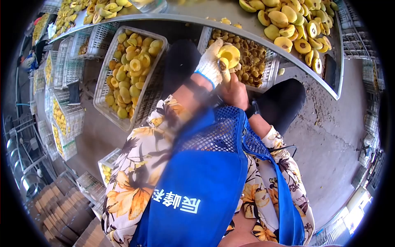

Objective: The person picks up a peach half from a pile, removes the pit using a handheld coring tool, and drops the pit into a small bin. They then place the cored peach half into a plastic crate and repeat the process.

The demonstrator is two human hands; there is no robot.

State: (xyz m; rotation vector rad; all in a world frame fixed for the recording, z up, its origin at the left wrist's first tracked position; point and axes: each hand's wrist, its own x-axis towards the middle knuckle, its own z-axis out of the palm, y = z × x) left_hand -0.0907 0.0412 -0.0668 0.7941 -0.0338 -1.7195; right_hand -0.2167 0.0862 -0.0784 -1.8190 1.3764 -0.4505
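Currently I have the gloved left hand (210,65) wrapped around a yellow fruit half (229,53), its cut face toward the camera, held just below the metal table (181,17) and above a white crate (272,70) of scraps. The bare right hand (237,94) sits just beneath the fruit, its fist closed on a pale tool (224,71) whose tip touches the fruit's lower rim.

A metal table (185,10) curves across the far side. Cored yellow fruit halves (294,24) are piled on its right, more fruit (94,10) on its far left. On the concrete floor (329,136) stand a crate of whole fruit (152,94), a crate of cores (269,70) and stacked crates (66,119) at left.
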